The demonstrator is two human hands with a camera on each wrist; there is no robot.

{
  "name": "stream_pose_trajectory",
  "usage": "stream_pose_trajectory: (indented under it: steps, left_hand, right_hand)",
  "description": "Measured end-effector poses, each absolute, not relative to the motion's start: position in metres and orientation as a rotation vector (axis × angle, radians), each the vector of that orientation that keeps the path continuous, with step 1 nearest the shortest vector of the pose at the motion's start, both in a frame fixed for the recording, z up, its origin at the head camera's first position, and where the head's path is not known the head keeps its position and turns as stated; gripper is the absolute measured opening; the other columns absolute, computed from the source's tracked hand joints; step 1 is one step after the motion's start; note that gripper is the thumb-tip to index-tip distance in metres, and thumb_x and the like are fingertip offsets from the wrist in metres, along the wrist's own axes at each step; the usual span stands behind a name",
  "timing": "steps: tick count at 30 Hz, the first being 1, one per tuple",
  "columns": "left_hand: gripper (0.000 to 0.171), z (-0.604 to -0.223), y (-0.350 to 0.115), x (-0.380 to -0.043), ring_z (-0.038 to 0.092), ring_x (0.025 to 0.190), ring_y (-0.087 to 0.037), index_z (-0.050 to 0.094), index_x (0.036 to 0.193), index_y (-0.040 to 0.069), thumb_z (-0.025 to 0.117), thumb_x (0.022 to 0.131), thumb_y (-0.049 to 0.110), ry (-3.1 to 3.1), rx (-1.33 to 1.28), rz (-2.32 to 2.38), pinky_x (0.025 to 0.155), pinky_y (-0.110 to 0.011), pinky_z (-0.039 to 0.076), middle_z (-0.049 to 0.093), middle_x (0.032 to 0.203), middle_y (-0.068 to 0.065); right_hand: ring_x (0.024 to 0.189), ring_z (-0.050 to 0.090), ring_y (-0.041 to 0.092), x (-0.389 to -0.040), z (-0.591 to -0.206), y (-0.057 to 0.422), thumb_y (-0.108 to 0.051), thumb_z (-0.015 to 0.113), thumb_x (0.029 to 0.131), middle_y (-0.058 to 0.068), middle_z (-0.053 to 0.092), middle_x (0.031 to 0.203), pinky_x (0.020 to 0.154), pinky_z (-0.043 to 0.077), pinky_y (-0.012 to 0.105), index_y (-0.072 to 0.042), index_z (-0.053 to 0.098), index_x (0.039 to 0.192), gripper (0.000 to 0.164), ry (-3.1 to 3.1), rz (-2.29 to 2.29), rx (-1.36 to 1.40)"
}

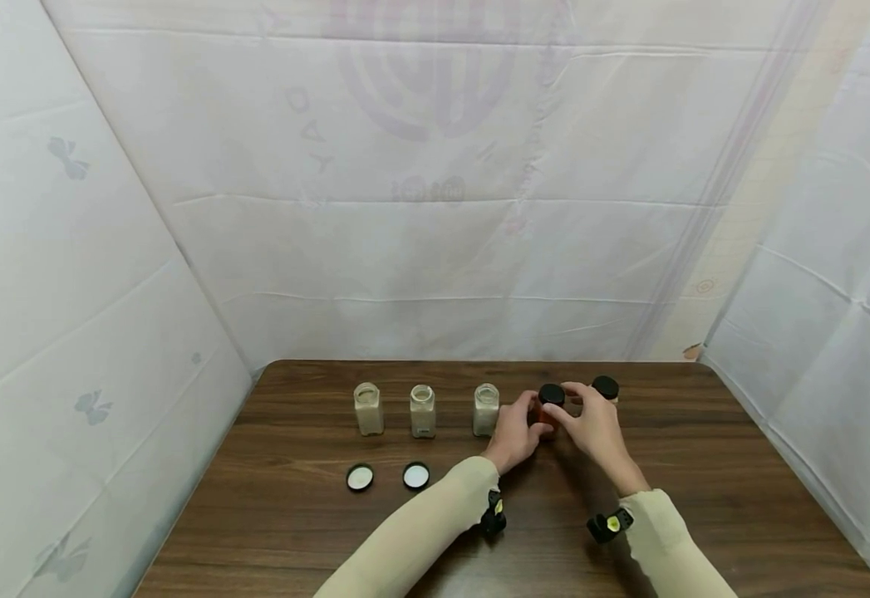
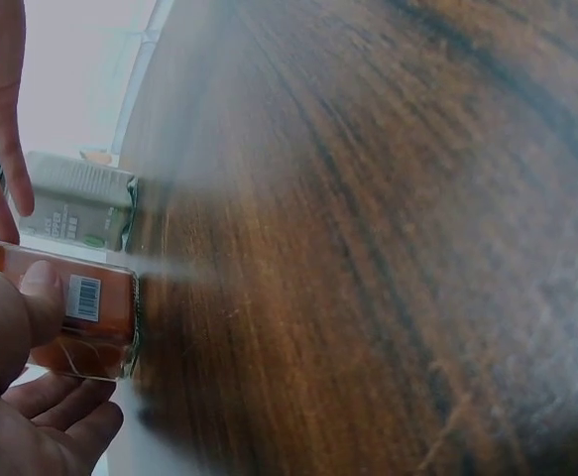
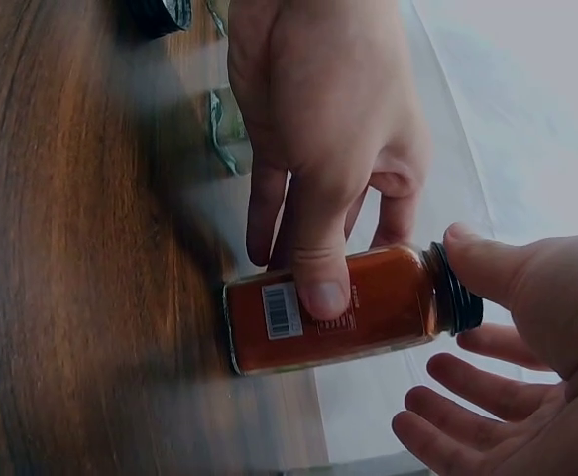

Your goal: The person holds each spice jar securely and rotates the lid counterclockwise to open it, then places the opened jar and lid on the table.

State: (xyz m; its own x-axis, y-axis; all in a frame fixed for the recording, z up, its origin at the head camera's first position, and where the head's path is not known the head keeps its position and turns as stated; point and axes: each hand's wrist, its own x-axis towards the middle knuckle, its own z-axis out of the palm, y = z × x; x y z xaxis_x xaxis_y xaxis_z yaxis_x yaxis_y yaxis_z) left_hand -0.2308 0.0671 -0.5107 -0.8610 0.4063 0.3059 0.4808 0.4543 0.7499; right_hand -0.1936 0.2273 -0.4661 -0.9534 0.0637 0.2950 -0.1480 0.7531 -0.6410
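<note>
A glass spice jar (image 3: 388, 288) with red-orange powder and a barcode label stands on the table right of centre. My left hand (image 1: 515, 432) grips its body, thumb across one face and fingers round the other side. At its top is a black lid (image 1: 551, 394), which my right hand (image 1: 592, 423) pinches between thumb and index finger. The other right fingers (image 3: 467, 416) are spread apart from the jar. Behind the right hand stands a second black-capped jar (image 1: 606, 387), whose pale contents show in the left wrist view.
Left of my hands, three uncapped glass jars (image 1: 369, 411) with pale contents stand in a row. Two lids (image 1: 360, 477) lie upturned in front of them. Another black lid (image 3: 160, 15) shows in the right wrist view. White cloth walls (image 1: 435, 249) border the wooden table (image 1: 277, 515).
</note>
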Motion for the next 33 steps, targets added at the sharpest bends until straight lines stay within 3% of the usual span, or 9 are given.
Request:
stream_pose_trajectory:
  steps: [16,33]
  left_hand:
    - [0.036,-0.5096,0.0661,-0.2322,0.07,0.098,-0.021,0.058,0.131,0.009,0.071,0.099,0.017,-2.626,-0.826,-1.331,0.085,-0.03,0.055,0.071,0.107,-0.006]
    - [0.038,-0.5089,0.0663,-0.2332,0.07,0.102,-0.02,0.058,0.134,0.008,0.07,0.099,0.017,-2.65,-0.824,-1.314,0.088,-0.031,0.056,0.072,0.113,-0.008]
  right_hand:
    - [0.11,0.066,0.045,-0.1975,-0.4686,0.222,-0.022,0.079,0.093,0.027,0.067,0.122,0.088,0.055,0.059,0.002,0.068,0.123,0.041,-2.596,0.997,0.045]
    - [0.114,0.064,0.047,-0.1963,-0.4663,0.2208,-0.021,0.077,0.095,0.029,0.064,0.126,0.091,0.053,0.059,0.004,0.066,0.126,0.042,-2.609,1.029,0.031]
